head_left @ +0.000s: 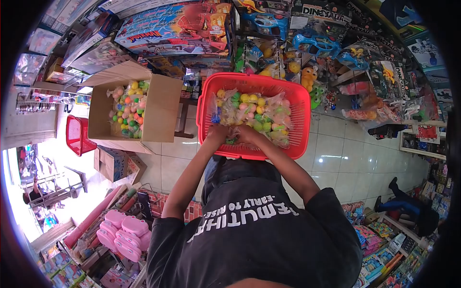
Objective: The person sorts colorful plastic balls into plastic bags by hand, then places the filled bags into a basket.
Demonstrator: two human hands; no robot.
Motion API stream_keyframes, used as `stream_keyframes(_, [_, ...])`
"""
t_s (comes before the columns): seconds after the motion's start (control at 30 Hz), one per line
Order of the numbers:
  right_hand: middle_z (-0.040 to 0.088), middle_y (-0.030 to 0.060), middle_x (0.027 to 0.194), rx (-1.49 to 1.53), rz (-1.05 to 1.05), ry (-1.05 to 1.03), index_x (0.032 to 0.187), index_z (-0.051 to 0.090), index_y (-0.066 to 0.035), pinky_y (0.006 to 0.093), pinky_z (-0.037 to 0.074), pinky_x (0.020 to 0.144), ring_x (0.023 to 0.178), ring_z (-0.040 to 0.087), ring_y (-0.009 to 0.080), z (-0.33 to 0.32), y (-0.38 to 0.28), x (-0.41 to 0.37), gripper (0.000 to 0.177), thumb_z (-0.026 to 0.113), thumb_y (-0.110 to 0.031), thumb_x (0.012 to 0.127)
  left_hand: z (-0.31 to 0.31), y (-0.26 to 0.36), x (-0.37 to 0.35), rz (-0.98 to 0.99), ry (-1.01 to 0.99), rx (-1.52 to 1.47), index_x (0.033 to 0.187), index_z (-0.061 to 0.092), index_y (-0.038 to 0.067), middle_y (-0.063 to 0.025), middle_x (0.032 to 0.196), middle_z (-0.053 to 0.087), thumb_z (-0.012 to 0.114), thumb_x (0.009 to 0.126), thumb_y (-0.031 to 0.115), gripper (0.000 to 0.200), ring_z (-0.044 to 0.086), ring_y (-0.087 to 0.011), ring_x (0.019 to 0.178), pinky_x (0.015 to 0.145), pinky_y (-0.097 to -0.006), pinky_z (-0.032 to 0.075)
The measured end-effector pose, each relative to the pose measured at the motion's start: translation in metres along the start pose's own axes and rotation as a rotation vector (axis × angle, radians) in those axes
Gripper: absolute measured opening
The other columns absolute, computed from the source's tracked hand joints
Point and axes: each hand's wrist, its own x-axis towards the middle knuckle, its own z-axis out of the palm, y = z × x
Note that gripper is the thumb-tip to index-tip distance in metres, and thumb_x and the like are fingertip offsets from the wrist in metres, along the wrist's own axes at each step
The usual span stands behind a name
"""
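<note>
Left hand: Reaches over the near rim at 8 o'clock, bent down onto the clear bags. Almost touches the other one.
Right hand: Dips in at 7 o'clock, with fingers on crinkly clear plastic. Cannot tell how tightly either one grips, as fingertips are hidden.
Big red basket: Sits right in front of the dark shirt, in the middle of the clock used here.
Bags of balls: Lie inside the big red basket, in yellow, green, pink and blue.
Cardboard box: Stands open at 9 o'clock, with more bagged balls inside.
Small red basket: Sits past the cardboard box, also at 9 o'clock.
Orange toy: Is just beside the big red basket at 2 o'clock.
Spider toy box: Lies up at 11 o'clock.
Pink bags: Sit bunched up between 7 and 8 o'clock.
Other person: Shows well apart at 4 o'clock, in dark clothes.
</note>
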Motion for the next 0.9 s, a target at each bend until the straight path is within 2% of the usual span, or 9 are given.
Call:
stream_keyframes(0.1, [0.062,0.0161,0.092,-0.032,0.047,0.077,0.105,0.056,-0.008,0.0388,0.048,0.073,0.086,0.06,0.0319,-0.007,-0.009,-0.01,0.058,0.079,-0.018,0.053,0.009,0.0,0.005,-0.059,0.005,0.088,0.097,0.061,0.011,-0.0095,0.093,0.064,0.07,0.065,0.023,0.036,0.062,-0.028,0.089,0.073,-0.0409,0.05])
stream_keyframes(0.37, [0.063,0.0174,0.089,-0.035,0.086,0.122,0.104,0.057,-0.005,0.0393,0.048,0.072,0.085,0.061,0.032,-0.011,-0.013,-0.018,0.053,0.077,-0.019,0.056,-0.012,0.003,-0.015,0.004,0.094,-0.058,0.091,0.061,0.007,-0.0144,0.087,0.064,0.056,0.073,0.01,0.019,0.062,-0.0317,0.085,0.073,-0.0421,0.049])
stream_keyframes(0.47, [0.064,0.0166,0.087,0.066,0.011,0.012,0.102,0.057,-0.001,0.0366,0.048,0.072,0.082,0.062,0.0286,-0.02,-0.005,-0.013,0.047,0.072,-0.016,0.059,-0.028,0.004,-0.029,-0.015,0.151,-0.189,0.095,0.061,0.005,-0.016,0.087,0.064,0.053,0.073,0.005,0.023,0.061,-0.0332,0.085,0.076,-0.0417,0.049])
stream_keyframes(0.5, [0.064,0.0161,0.085,0.078,0.086,-0.064,0.102,0.057,0.0,0.0347,0.048,0.072,0.081,0.063,0.0265,-0.027,-0.012,-0.016,0.045,0.069,-0.014,0.061,-0.036,0.005,-0.036,-0.015,0.151,-0.19,0.095,0.061,0.005,-0.016,0.087,0.064,0.053,0.073,0.005,0.023,0.061,-0.0332,0.085,0.076,-0.0417,0.049])
stream_keyframes(0.6, [0.064,0.0148,0.084,0.157,0.122,-0.099,0.102,0.056,0.002,0.0312,0.048,0.073,0.08,0.063,0.023,-0.034,-0.02,-0.028,0.04,0.063,-0.009,0.065,-0.053,0.007,-0.059,-0.097,0.342,-0.461,0.099,0.061,0.004,-0.0208,0.091,0.062,0.052,0.078,0.007,0.023,0.061,-0.0325,0.087,0.073,-0.0388,0.049])
stream_keyframes(0.67, [0.064,0.0141,0.085,0.219,0.08,-0.059,0.102,0.056,0.002,0.0297,0.048,0.073,0.08,0.063,0.0215,-0.037,-0.024,-0.038,0.037,0.06,-0.007,0.066,-0.057,0.003,-0.071,0.015,0.663,-0.81,0.105,0.059,0.002,-0.0183,0.092,0.063,0.052,0.082,0.009,0.024,0.063,-0.0286,0.088,0.072,-0.0365,0.049])
stream_keyframes(0.7, [0.064,0.0122,0.088,0.302,0.085,-0.042,0.104,0.056,0.003,0.0284,0.047,0.076,0.083,0.061,0.0187,-0.039,-0.029,-0.045,0.034,0.06,-0.005,0.07,-0.058,0.003,-0.079,0.011,0.666,-0.814,0.105,0.059,0.002,-0.0183,0.092,0.063,0.052,0.082,0.009,0.024,0.063,-0.0286,0.088,0.072,-0.0365,0.049])
stream_keyframes(0.77, [0.063,0.0103,0.091,0.379,0.091,-0.031,0.105,0.055,0.003,0.0272,0.046,0.079,0.086,0.059,0.0159,-0.041,-0.036,-0.057,0.032,0.06,-0.003,0.074,-0.059,0.004,-0.095,0.001,0.679,-1.214,0.105,0.057,-0.001,-0.013,0.088,0.064,0.052,0.086,0.012,0.024,0.063,-0.0201,0.083,0.069,-0.0317,0.048])
stream_keyframes(0.9, [0.061,0.0071,0.092,0.419,0.07,0.083,0.104,0.055,0.002,0.0266,0.045,0.079,0.087,0.058,0.014,-0.045,-0.046,-0.078,0.025,0.058,-0.006,0.081,-0.045,-0.003,-0.134,-0.049,0.6,-1.468,0.103,0.058,-0.002,-0.0067,0.086,0.063,0.052,0.088,0.016,0.024,0.058,-0.0126,0.079,0.067,-0.0268,0.046])
